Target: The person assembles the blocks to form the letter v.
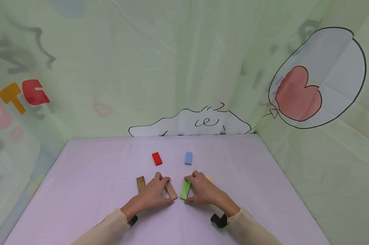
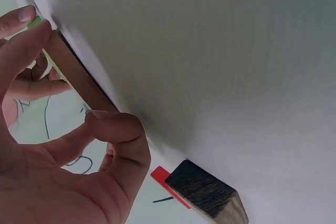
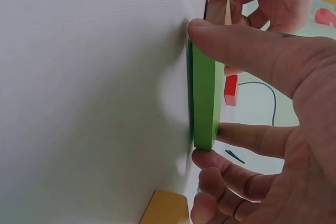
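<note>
In the head view my left hand (image 1: 153, 192) pinches a light brown wooden block (image 1: 171, 190) lengthwise, thumb at its near end and fingers at its far end. My right hand (image 1: 206, 190) grips a green block (image 1: 185, 190) the same way, just to the right of the brown one. Both blocks are at the tabletop, with a narrow gap between their near ends. The right wrist view shows the green block (image 3: 203, 95) between thumb and fingertips. In the left wrist view the thumb and a bent finger span the brown block (image 2: 81, 74).
A dark brown block (image 1: 140, 183) lies left of my left hand. Further back on the lilac tabletop (image 1: 110, 163) are a red block (image 1: 157, 159) and a blue block (image 1: 188, 158). A yellow block (image 1: 209, 178) is mostly hidden behind my right hand.
</note>
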The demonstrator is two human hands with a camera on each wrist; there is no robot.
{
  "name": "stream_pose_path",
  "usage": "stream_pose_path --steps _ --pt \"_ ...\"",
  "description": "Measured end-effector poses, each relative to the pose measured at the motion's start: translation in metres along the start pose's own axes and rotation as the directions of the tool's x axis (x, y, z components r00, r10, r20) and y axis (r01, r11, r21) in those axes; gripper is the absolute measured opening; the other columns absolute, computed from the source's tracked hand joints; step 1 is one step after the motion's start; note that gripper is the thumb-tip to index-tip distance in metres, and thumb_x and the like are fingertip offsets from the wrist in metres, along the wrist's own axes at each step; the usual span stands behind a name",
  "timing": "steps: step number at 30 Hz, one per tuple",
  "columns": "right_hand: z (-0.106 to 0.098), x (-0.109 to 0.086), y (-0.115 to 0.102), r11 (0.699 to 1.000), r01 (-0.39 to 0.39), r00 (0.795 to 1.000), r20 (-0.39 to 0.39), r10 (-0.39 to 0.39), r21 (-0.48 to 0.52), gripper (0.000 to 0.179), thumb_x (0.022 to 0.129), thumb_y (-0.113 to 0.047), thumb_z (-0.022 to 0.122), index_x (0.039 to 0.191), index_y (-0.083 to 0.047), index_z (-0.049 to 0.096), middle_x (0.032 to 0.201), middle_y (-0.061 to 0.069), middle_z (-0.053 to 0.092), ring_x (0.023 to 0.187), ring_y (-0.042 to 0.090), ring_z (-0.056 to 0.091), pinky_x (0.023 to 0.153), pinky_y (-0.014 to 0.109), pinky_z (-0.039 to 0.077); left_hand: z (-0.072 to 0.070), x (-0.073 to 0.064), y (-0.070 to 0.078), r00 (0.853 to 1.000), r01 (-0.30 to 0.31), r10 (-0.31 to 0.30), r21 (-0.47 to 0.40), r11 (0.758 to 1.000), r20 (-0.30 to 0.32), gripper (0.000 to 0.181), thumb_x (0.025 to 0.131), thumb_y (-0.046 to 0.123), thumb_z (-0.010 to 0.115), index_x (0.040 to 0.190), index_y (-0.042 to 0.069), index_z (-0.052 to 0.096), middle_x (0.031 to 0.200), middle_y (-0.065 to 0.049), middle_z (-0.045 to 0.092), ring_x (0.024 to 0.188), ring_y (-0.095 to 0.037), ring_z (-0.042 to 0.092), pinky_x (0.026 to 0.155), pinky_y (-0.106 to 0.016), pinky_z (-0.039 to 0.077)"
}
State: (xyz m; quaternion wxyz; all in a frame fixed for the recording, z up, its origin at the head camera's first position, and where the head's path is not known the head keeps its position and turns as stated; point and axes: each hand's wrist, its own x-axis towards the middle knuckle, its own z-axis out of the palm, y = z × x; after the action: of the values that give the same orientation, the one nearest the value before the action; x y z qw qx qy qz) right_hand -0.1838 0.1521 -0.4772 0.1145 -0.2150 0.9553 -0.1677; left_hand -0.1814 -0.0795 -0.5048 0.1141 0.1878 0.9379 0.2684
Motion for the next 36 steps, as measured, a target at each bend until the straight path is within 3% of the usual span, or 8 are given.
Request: stream_pose_path --steps 24,36 --pt "0.0016 0.0051 -0.0045 0.999 -0.008 1.0 0.001 0.008 -0.046 0.079 0.075 -0.034 0.097 0.142 -0.008 0.064 0.121 0.008 0.058 0.108 0.019 0.051 0.09 0.039 0.054 0.0029 0.0025 -0.0003 1.0 -0.018 0.018 0.072 0.997 0.01 0.08 0.085 0.045 0.084 0.151 0.009 0.055 0.129 -0.012 0.051 0.093 -0.015 0.053 0.073 -0.029 0.049" --pt "0.0012 0.0037 -0.0027 0.999 0.034 0.999 0.003 -0.034 -0.02 0.081 0.076 -0.032 0.097 0.144 -0.005 0.062 0.121 0.008 0.057 0.109 0.02 0.052 0.09 0.039 0.054 0.0007 -0.0013 0.0029 0.998 -0.047 0.044 0.078 0.996 0.034 0.08 0.085 0.04 0.085 0.151 0.007 0.054 0.127 -0.011 0.049 0.091 -0.014 0.051 0.071 -0.027 0.047"
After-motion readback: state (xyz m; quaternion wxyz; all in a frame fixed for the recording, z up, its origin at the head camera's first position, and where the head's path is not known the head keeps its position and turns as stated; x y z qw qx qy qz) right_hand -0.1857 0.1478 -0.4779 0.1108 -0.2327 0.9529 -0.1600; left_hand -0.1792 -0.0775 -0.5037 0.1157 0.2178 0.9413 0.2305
